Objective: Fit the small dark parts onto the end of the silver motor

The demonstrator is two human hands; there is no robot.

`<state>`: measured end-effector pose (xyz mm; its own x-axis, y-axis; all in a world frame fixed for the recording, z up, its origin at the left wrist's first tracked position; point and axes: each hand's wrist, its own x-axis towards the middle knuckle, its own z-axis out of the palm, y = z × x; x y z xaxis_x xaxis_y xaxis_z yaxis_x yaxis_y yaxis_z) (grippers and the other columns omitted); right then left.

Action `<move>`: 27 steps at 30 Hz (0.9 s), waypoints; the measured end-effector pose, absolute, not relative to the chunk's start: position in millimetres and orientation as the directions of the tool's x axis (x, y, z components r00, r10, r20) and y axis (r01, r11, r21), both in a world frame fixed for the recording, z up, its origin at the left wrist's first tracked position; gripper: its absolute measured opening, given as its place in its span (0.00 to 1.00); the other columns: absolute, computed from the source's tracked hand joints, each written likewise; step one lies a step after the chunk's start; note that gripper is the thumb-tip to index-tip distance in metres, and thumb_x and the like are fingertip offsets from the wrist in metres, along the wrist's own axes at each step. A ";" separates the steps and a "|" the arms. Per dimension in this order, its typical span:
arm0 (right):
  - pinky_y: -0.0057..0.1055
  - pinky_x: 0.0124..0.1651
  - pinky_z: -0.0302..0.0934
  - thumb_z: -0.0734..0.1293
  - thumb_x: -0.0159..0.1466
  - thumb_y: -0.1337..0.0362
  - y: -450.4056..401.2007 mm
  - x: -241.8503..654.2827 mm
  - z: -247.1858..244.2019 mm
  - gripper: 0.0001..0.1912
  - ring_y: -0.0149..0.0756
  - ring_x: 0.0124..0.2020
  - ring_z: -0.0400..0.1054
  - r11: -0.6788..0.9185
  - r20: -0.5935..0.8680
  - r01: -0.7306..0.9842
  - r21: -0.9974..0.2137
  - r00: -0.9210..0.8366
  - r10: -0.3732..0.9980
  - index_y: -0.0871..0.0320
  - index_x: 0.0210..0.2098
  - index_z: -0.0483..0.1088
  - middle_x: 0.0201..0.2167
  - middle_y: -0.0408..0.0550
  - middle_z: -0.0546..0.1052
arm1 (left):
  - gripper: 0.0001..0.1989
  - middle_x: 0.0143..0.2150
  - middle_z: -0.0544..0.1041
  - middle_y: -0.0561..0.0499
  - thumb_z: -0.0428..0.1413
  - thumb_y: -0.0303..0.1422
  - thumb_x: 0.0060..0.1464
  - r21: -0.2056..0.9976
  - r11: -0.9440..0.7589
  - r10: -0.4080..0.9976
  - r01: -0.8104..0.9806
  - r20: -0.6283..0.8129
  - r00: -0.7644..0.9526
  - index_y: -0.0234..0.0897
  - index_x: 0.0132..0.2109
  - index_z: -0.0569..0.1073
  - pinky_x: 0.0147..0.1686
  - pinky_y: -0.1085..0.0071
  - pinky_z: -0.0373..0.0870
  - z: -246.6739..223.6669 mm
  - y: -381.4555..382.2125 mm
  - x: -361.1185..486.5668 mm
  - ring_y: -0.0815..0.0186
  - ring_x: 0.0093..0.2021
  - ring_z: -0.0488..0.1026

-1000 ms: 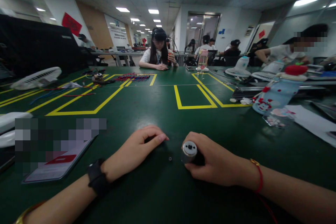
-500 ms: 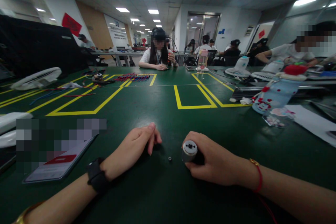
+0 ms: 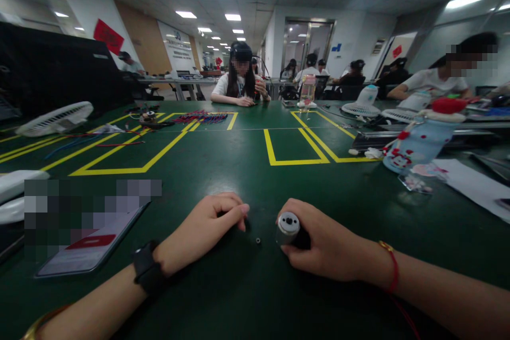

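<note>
A metal cylinder [image 3: 287, 229] resembling a small motor stands upright, its pale end face up with a dark centre hole and smaller holes. My right hand [image 3: 319, 241] is wrapped round it from the right, closed. A tiny ring-shaped metal part [image 3: 258, 241] lies on the green tabletop left of the cylinder, apart from both hands. Just left of that part, my left hand [image 3: 211, 226] is low over the table, with curled fingers and the thumb laid against them. Whatever its fingertips may hold is hidden.
A phone [image 3: 91, 244] lies at left. Yellow tape [image 3: 298, 162] marks boxes on the table. Wires [image 3: 203, 118] lie farther back. At right stand a blue bottle [image 3: 418, 141] and a white sheet [image 3: 474, 186]. A person [image 3: 239, 85] sits opposite; another person is at far right.
My left hand has turned, its thumb coming down and right against the curled fingers. My right hand, the cylinder and the tiny ring have stayed put. The person at far right has shifted.
</note>
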<state>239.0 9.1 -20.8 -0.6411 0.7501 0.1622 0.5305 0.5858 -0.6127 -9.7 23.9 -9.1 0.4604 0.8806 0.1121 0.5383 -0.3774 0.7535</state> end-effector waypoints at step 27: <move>0.33 0.37 0.57 0.68 0.54 0.69 9.5 239.3 -23.3 0.13 0.35 0.34 0.60 0.593 0.164 0.538 -0.599 -0.642 0.749 0.57 0.38 0.64 0.37 0.44 0.68 | 0.04 0.43 0.74 0.51 0.59 0.31 0.58 0.712 -0.501 0.793 0.492 0.150 0.591 0.40 0.40 0.78 0.47 0.66 0.66 -12.4 17.7 -2.9 0.63 0.45 0.71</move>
<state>239.3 9.5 -23.3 -0.6422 0.7487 0.1643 0.5381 0.5930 -0.5990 -2.9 17.7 -12.4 0.5910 0.7926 0.1502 0.4916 -0.5015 0.7119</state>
